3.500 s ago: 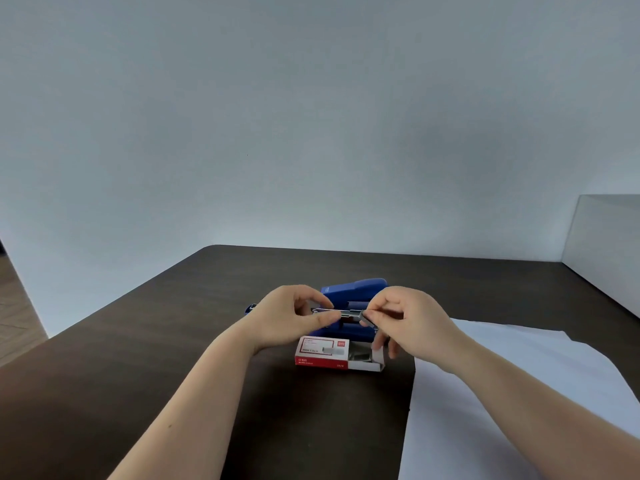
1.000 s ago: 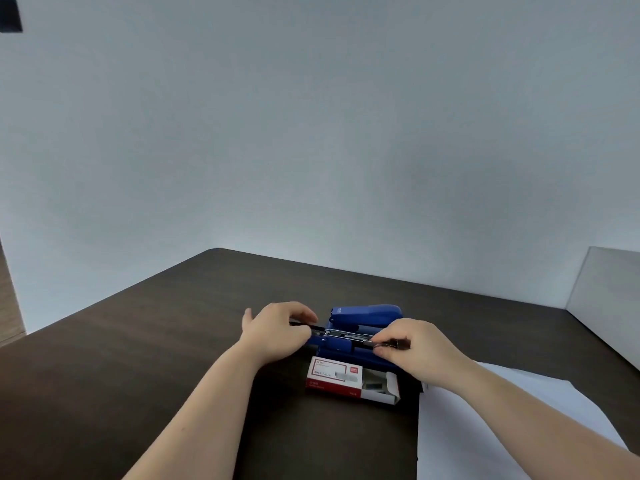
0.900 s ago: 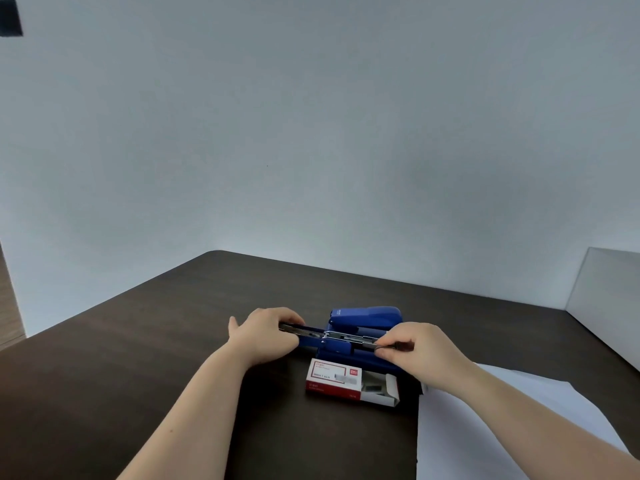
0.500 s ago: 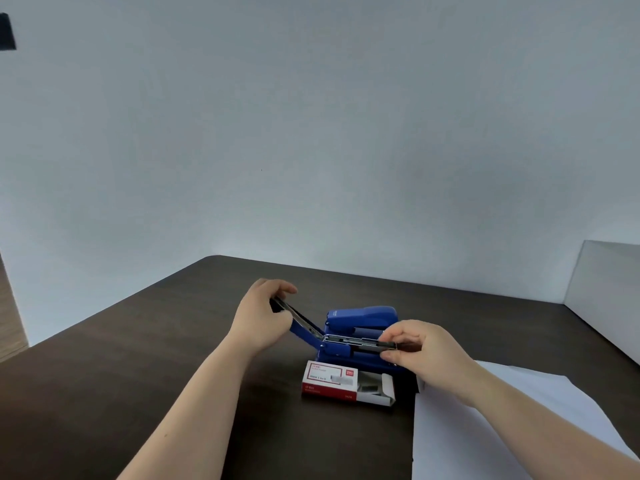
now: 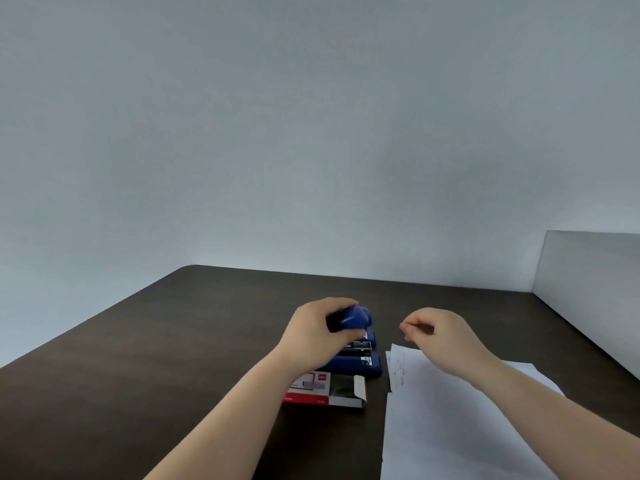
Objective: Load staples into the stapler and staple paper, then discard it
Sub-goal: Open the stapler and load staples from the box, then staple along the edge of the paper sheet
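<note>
One blue plastic stapler [image 5: 360, 363], long axis left-right; left hand [image 5: 318, 332] clamps its top, right hand [image 5: 440, 336] pinched together, holding nothing visible.

dark table [image 5: 138, 358] carries blue stapler [image 5: 363, 365], staple box [image 5: 325, 389], white paper [image 5: 450, 427].

Blue stapler [image 5: 360, 362] on tabletop, top arm partly closed, blurred. Red-white staple box [image 5: 323, 389] just in front, flap open. White paper [image 5: 450, 427] flat to its right, small marks near far-left corner.
</note>
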A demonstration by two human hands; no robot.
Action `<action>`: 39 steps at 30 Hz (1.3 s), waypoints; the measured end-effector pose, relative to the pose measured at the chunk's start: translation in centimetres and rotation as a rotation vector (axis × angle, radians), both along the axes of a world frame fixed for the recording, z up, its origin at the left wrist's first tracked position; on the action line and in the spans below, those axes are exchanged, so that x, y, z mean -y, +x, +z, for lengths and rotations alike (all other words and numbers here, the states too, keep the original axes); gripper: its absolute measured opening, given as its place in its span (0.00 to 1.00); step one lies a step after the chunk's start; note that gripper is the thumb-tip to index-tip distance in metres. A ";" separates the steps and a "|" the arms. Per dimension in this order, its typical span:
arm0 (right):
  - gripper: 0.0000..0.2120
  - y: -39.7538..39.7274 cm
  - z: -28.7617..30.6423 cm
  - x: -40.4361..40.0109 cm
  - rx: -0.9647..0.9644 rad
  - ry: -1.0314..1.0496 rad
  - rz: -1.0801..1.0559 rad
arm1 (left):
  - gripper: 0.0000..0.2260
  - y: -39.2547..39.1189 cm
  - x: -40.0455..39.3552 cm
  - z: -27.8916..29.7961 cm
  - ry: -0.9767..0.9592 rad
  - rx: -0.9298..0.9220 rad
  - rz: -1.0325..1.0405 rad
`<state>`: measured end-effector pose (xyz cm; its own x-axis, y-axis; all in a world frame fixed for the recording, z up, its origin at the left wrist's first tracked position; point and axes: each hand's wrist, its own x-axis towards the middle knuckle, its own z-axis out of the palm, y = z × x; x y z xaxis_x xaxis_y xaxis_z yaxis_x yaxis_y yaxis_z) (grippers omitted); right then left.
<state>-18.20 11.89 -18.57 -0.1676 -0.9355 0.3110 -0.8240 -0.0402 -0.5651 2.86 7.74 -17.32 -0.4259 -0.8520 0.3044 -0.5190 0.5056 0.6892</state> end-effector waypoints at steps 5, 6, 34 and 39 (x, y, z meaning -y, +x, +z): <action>0.08 -2.2 -2.3 0.0 -0.202 0.097 -0.117 | 0.18 -1.8 0.1 -1.1 0.001 0.177 -0.028; 0.09 -2.4 -2.4 0.0 -0.234 0.096 -0.128 | 0.18 -1.7 0.2 -1.1 -0.006 0.184 -0.024; 0.09 -1.7 0.0 2.4 -0.338 0.008 0.091 | 0.17 0.0 0.6 -2.3 -0.005 0.217 -0.079; 0.12 -0.6 0.0 2.9 -0.370 0.046 0.099 | 0.16 0.0 0.4 -2.3 -0.012 0.214 -0.099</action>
